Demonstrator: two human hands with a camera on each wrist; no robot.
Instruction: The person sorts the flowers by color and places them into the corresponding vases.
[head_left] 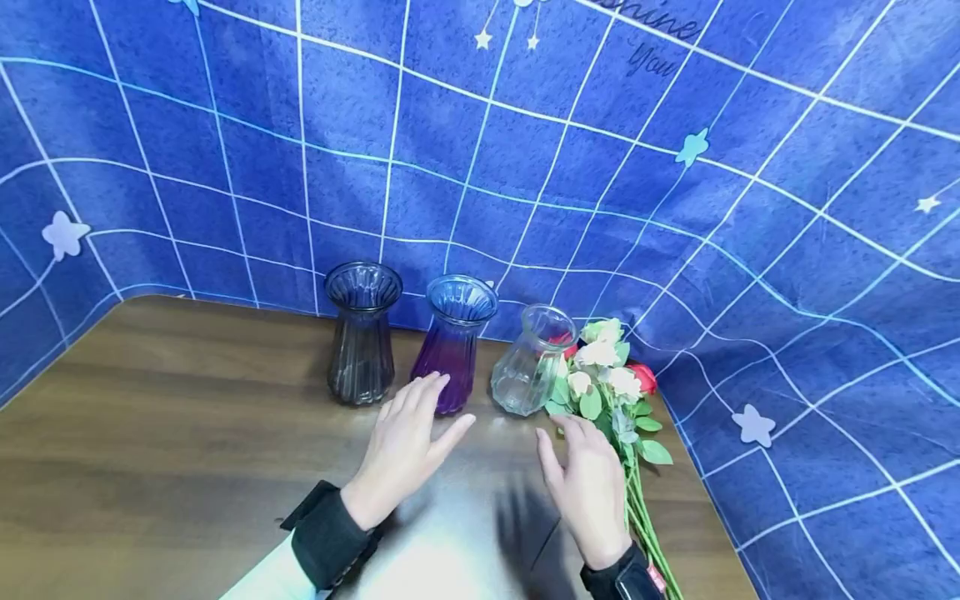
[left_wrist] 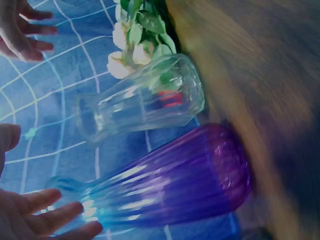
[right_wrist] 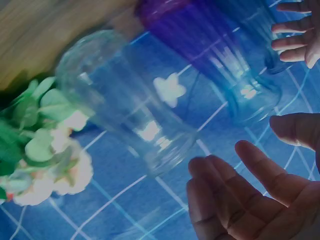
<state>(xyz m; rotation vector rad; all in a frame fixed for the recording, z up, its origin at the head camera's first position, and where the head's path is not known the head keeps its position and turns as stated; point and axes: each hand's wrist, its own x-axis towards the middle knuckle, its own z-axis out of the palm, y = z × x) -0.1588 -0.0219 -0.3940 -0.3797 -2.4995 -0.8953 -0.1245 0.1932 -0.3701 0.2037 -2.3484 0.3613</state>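
Three ribbed glass vases stand in a row on the table: a dark grey vase (head_left: 362,350), a blue-and-purple vase (head_left: 453,350) and a clear vase (head_left: 525,375). My left hand (head_left: 405,433) hovers in front of the blue-and-purple vase, fingers extended and holding nothing. In the left wrist view its fingers appear near the rim of that vase (left_wrist: 175,180). My right hand (head_left: 588,483) is held in front of the clear vase and the flowers, its fingers slightly bent around nothing. White and red artificial roses (head_left: 600,358) lie beside the clear vase, with green stems (head_left: 645,525) running toward me.
A brown wooden table (head_left: 187,450) carries everything, with a bright glare at its front middle. Blue cloth (head_left: 525,167) with a white grid and stars hangs behind the vases and along the right side, close to the flowers.
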